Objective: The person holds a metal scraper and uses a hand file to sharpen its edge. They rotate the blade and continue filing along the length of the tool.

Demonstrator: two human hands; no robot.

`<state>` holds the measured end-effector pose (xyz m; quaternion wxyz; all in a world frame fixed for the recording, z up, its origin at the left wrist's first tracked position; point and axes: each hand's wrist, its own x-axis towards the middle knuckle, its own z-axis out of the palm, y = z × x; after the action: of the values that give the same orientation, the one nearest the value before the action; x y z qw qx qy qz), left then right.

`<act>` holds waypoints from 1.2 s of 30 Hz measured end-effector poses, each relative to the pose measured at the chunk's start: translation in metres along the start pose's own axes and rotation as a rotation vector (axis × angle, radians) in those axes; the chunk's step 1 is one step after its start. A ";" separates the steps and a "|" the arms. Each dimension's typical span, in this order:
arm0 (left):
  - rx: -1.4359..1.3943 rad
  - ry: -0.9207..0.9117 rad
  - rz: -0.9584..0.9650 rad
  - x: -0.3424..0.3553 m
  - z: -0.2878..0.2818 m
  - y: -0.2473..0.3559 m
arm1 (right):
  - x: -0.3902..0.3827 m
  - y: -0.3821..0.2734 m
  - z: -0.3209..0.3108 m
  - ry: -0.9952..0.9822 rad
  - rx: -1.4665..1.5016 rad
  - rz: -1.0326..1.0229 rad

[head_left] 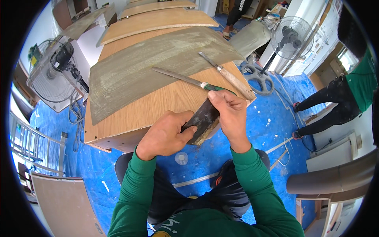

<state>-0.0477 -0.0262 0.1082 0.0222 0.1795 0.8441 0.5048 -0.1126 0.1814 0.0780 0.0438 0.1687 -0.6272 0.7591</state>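
Between both hands, just past the near edge of the wood-grain panel (130,112), is a dark flat rectangular block (202,120) with a rough, yellowish lower edge. My left hand (167,132) wraps round its left side, thumb on the dark face. At its upper right corner, my right hand (229,112) pinches it between thumb and fingers. Just beyond, a file (177,76) with a green handle lies on the panel, its handle partly hidden by my right hand. A chisel (231,77) with a worn wooden handle lies to its right. Behind them spreads a greenish-brown sheet (150,59) with pale smears.
Floor fans stand at left (53,69) and right (290,37). Blue plastic sheeting (102,170) covers the floor, with a small clear round object (181,158) on it. A person (335,98) stands at right; another's legs (235,19) show farther back. More panels (162,23) lie beyond.
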 end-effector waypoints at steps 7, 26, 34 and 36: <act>-0.009 -0.003 -0.001 0.001 0.000 -0.012 | 0.008 0.008 -0.012 -0.128 -0.130 -0.090; -0.035 -0.089 -0.105 0.001 -0.003 0.009 | 0.004 0.008 -0.002 -0.118 -0.097 -0.010; -0.036 -0.073 -0.068 -0.001 -0.006 0.001 | 0.005 -0.001 -0.002 -0.060 0.045 0.057; -0.057 -0.061 -0.076 -0.001 -0.005 0.001 | 0.006 0.002 0.000 -0.047 0.059 0.000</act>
<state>-0.0476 -0.0301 0.1113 0.0720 0.1617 0.8346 0.5217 -0.1189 0.1804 0.0779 0.0240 0.1879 -0.6052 0.7732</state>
